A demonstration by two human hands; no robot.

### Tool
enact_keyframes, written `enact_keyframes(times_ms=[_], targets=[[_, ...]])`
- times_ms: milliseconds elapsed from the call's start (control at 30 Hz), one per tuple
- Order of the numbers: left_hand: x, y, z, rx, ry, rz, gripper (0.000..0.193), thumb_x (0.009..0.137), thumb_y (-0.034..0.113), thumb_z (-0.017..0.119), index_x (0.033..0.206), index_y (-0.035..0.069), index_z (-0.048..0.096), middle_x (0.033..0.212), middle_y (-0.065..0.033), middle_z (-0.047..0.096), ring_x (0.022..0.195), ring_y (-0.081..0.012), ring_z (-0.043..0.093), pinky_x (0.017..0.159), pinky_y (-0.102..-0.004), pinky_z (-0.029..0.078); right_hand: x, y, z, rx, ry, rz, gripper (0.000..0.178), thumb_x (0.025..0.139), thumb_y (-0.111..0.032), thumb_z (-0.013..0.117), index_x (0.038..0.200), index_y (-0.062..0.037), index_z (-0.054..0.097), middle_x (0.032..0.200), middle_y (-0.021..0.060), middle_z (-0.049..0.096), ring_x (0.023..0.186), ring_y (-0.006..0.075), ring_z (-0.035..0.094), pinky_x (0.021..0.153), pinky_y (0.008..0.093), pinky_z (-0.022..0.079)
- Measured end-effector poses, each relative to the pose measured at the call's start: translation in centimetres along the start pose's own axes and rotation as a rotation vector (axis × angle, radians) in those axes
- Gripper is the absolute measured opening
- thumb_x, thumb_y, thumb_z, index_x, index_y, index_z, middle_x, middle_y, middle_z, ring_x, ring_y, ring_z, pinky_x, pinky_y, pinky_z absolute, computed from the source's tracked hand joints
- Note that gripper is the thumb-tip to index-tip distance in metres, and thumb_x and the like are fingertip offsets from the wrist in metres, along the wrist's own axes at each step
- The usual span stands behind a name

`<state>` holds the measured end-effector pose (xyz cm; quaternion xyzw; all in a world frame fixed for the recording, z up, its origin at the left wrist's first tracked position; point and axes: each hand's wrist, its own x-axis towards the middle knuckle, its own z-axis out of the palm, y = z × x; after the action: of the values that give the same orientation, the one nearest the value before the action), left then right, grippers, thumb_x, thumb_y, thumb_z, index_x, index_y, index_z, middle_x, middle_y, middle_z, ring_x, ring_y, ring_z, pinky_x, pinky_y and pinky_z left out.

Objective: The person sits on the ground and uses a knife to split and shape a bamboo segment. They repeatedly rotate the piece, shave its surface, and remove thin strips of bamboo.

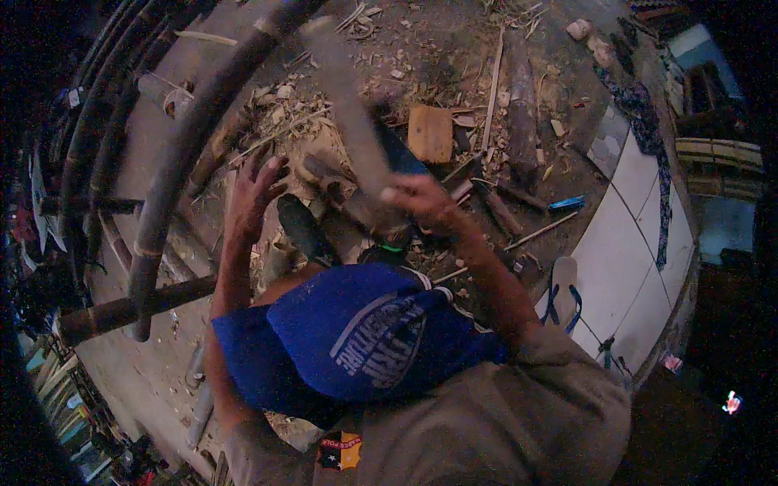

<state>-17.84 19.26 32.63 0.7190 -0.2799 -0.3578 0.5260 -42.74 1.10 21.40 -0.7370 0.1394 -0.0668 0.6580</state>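
My right hand (425, 202) is closed on the lower end of a long flat grey-brown piece (348, 97). That piece slants up and away to the left, and blur hides whether it is wood or a blade. To the left, my left hand (258, 190) is raised with its fingers apart and nothing visible in them. Between the hands lie wood pieces (324, 170) and shavings on the ground. Beyond my right hand sits a yellowish-brown wooden block (429, 134), with a dark blue flat thing (399, 152) beside it.
Long dark bamboo poles (190, 154) stretch along the left, with another pole (138, 308) lying crosswise. White tiles (620, 235) cover the right side, a flip-flop (563, 293) at their edge. A small blue packet (566, 202) and thin sticks lie nearby. My dark-shod foot (304, 227) is below the hands.
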Motion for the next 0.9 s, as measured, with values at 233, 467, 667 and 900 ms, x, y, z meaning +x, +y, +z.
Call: enact_keyframes(times_ms=[233, 467, 667, 900], targets=[[1.1, -4.5, -0.8, -0.456, 0.157, -0.097, 0.051, 0.089, 0.037, 0.065, 0.122, 0.000, 0.053, 0.100, -0.0142, 0.064, 0.097, -0.0279, 0.065, 0.086, -0.0421, 0.051, 2.5, -1.1, 5.0, -0.256, -0.206, -0.203, 0.052, 0.096, -0.038, 0.059, 0.133, -0.0010, 0.055, 0.126, 0.0200, 0.062, 0.116, 0.0339, 0.060, 0.100, 0.0411, 0.045], [-9.2, -3.3, -11.0, -0.328, 0.868, 0.313, 0.033, 0.085, 0.022, 0.071, 0.105, -0.002, 0.061, 0.087, -0.0121, 0.068, 0.080, -0.0211, 0.064, 0.079, -0.0373, 0.052, 10.1, 20.6, -12.9, -0.675, 0.671, 0.221, 0.054, 0.087, -0.052, 0.062, 0.107, -0.0028, 0.065, 0.101, 0.0218, 0.066, 0.096, 0.0412, 0.063, 0.081, 0.0507, 0.049], [-27.9, -2.7, -13.1, 0.180, 1.427, 0.411, 0.059, 0.087, 0.019, 0.073, 0.135, 0.002, 0.044, 0.101, -0.0098, 0.065, 0.087, -0.0191, 0.062, 0.084, -0.0382, 0.051, 13.7, 30.5, -14.1, -1.047, 0.529, 0.161, 0.050, 0.091, -0.044, 0.057, 0.124, -0.0065, 0.060, 0.124, 0.0178, 0.060, 0.112, 0.0381, 0.057, 0.094, 0.0513, 0.044], [-32.2, -6.8, -8.4, 0.434, 1.337, -0.287, 0.058, 0.083, 0.028, 0.078, 0.127, 0.000, 0.054, 0.112, -0.0119, 0.065, 0.098, -0.0251, 0.062, 0.091, -0.0382, 0.048, 16.4, 28.8, -14.4, -0.725, 0.788, 0.683, 0.065, 0.088, -0.052, 0.060, 0.130, -0.0018, 0.055, 0.129, 0.0186, 0.060, 0.109, 0.0370, 0.059, 0.095, 0.0490, 0.042]])
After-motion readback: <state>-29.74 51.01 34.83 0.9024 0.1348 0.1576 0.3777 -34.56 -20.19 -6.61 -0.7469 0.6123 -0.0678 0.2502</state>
